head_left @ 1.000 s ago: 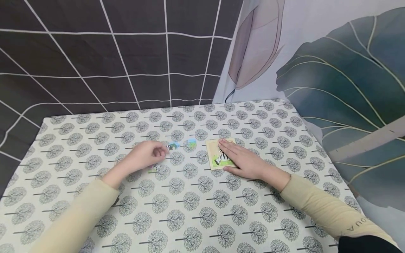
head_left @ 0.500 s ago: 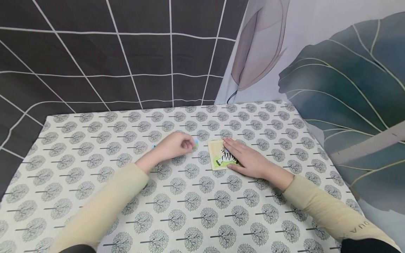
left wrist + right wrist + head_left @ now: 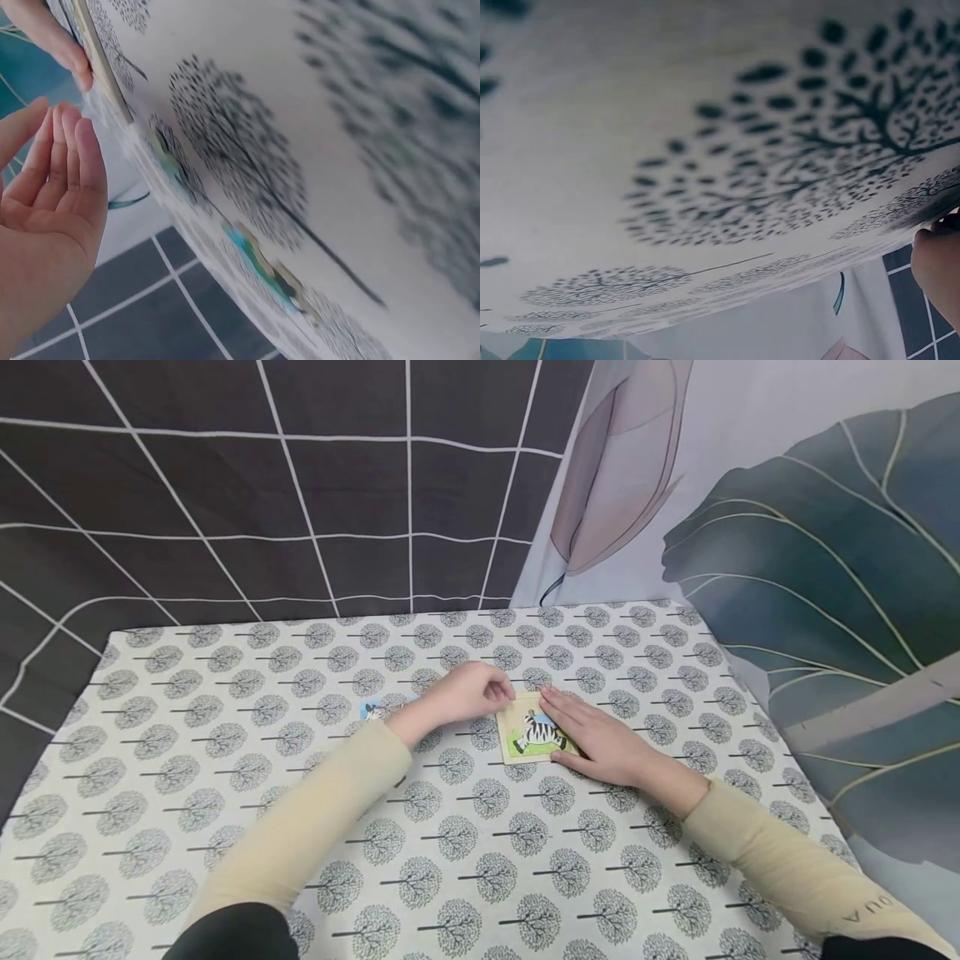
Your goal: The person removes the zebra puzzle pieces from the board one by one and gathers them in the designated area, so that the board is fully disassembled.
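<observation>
Dark cloth with white grid lines (image 3: pixel 300 485) upright toward eleven o'clock; leaf-printed drape (image 3: pixel 810 568) toward two, cut off by the frame edge. Below both, tree-patterned tablecloth (image 3: pixel 450 877), near edge out of frame. Just off centre, flat on it: zebra puzzle board (image 3: pixel 532 733), pale rim showing along the nine o'clock side, three o'clock side covered. Over that covered part, right hand (image 3: pixel 603 739), laid flat, fingers extended toward ten o'clock, thumb spread, nothing grasped. At the board's ten o'clock corner, left hand (image 3: pixel 468 693), fingers loosely bent, unclenched; from the left wrist, nothing visible between thumb and fingertips. Contact with the corner impossible to tell.

Toward nine o'clock, well apart from the board, blue zebra-head puzzle piece (image 3: pixel 370 709), partly hidden by cream left sleeve (image 3: pixel 330 810). From the left wrist, two pieces seen nearly edge-on: blue-green piece (image 3: pixel 261 266) toward five o'clock, smaller-looking piece (image 3: pixel 171 157) toward ten; prints hard to make out. Lettering on cream right sleeve (image 3: pixel 787 868) only partly legible. From the right wrist, mostly blurred tablecloth, plus a cropped bit of hand at four o'clock.
</observation>
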`<state>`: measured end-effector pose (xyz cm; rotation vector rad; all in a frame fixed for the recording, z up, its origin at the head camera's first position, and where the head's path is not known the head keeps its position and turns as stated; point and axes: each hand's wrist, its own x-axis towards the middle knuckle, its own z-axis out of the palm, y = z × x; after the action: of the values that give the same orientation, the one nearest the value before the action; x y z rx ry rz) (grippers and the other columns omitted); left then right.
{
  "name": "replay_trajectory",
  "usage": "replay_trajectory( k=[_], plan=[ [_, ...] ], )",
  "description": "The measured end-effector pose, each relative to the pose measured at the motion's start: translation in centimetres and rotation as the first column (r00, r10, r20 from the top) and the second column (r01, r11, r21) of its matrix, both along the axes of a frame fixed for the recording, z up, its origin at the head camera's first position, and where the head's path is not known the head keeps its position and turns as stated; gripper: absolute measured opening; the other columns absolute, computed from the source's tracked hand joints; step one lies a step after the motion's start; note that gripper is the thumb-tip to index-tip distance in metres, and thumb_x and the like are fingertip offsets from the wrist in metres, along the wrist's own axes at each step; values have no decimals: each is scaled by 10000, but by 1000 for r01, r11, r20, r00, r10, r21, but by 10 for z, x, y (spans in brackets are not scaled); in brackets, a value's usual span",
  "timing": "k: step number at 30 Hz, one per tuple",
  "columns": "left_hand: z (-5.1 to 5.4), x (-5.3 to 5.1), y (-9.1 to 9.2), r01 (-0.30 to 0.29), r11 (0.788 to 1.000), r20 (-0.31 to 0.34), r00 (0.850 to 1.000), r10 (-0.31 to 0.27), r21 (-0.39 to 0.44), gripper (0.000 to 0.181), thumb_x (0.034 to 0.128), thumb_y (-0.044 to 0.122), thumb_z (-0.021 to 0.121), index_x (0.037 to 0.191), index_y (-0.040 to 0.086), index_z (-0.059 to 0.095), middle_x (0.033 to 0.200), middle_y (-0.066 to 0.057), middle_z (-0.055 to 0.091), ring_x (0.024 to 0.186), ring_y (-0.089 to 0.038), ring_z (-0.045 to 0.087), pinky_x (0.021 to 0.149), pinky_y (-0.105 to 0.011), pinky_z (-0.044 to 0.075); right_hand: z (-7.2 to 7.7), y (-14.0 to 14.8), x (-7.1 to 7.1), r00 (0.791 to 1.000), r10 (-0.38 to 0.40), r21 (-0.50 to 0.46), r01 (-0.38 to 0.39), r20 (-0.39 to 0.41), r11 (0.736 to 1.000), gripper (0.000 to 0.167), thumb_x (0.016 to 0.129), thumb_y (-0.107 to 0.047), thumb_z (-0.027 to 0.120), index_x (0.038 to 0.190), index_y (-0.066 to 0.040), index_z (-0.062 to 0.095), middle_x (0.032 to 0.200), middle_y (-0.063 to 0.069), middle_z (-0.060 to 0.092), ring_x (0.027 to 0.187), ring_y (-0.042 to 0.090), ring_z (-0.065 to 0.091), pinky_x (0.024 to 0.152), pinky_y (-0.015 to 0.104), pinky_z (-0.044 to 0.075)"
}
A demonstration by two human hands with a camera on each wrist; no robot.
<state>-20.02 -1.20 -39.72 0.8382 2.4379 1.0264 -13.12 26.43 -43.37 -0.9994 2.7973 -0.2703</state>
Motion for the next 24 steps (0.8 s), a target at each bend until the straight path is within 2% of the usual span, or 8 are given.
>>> replay_trajectory(
  k=[7, 12, 24],
  plan=[
    [-5, -3, 18, 3, 1000, 17, 1000, -3, 4, 192, 956, 36, 740, 1147, 14, 749, 1099, -123, 770, 1012, -210, 725, 937, -237, 606, -3, 6, 0, 999, 47, 8, -47, -18, 999, 834, 1055, -452, 591, 1673, -27, 224, 1776, 140, 174, 1642, 350, 222, 1348, 517, 211],
    [-10, -5, 28, 12, 1000, 21, 1000, -12, -5, 185, 944, 21, 742, 1129, 9, 753, 1061, -119, 771, 974, -197, 722, 896, -213, 602, -4, 8, -2, 997, 65, 14, -65, -27, 998, 836, 1048, -446, 605, 1670, -26, 235, 1774, 144, 189, 1637, 348, 240, 1347, 519, 215],
    [-17, -2, 41, 57, 996, -1, 998, -57, -63, 202, 935, 63, 776, 1133, 26, 757, 1027, -82, 768, 925, -155, 695, 859, -185, 575, -8, 8, -1, 995, 77, -6, -78, -65, 997, 856, 1035, -451, 623, 1670, -26, 239, 1759, 164, 233, 1617, 375, 286, 1329, 537, 259]
  ],
)
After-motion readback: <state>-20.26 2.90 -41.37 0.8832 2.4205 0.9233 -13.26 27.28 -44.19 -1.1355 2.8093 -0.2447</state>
